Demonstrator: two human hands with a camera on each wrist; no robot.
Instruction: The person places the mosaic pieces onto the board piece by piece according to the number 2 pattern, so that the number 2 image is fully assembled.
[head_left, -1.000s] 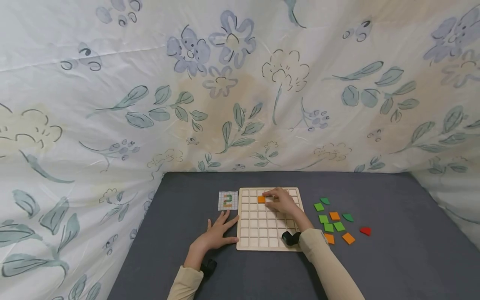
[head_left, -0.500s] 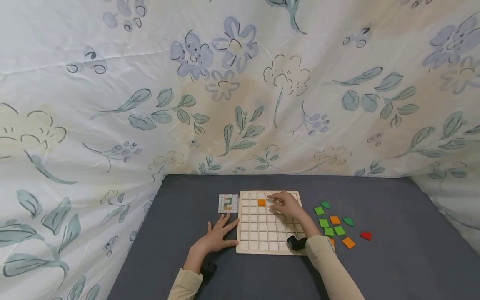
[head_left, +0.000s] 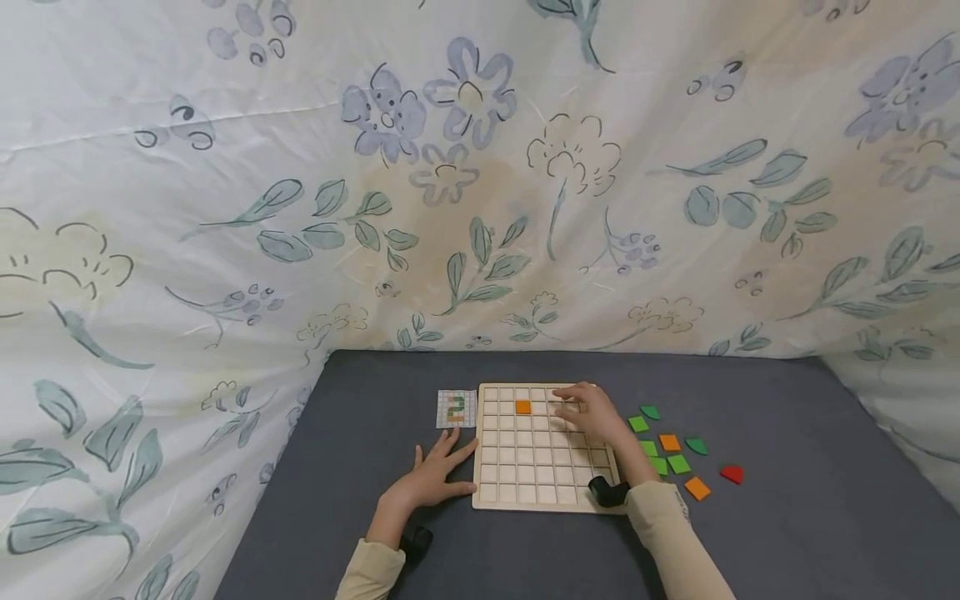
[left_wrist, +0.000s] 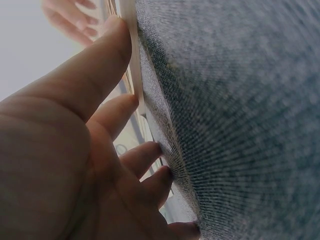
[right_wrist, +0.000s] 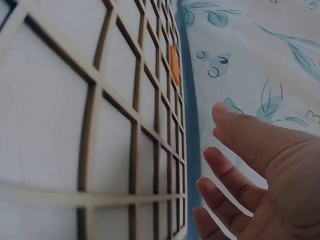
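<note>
A pale wooden grid board (head_left: 517,472) lies on the table, with one orange square tile (head_left: 522,407) in a cell of its second row from the back. My left hand (head_left: 426,480) lies spread at the board's left side; in the left wrist view its thumb and a finger (left_wrist: 117,115) touch the board's edge (left_wrist: 131,55). Above the board's back right part hovers my right hand (head_left: 592,414), its fingers loosely bent and holding nothing. The right wrist view shows that hand (right_wrist: 265,175) apart from the grid, the orange tile (right_wrist: 174,65) farther off.
A small pattern card (head_left: 457,409) with a coloured figure lies left of the board. To the right are scattered several green square tiles (head_left: 678,463), orange tiles (head_left: 697,488), dark green rounded pieces (head_left: 696,447) and a red piece (head_left: 732,474). A floral curtain (head_left: 480,208) hangs behind the table.
My right hand has let go of the orange tile and drawn back to the right across the board. The tile stays in its cell. My left hand keeps its place.
</note>
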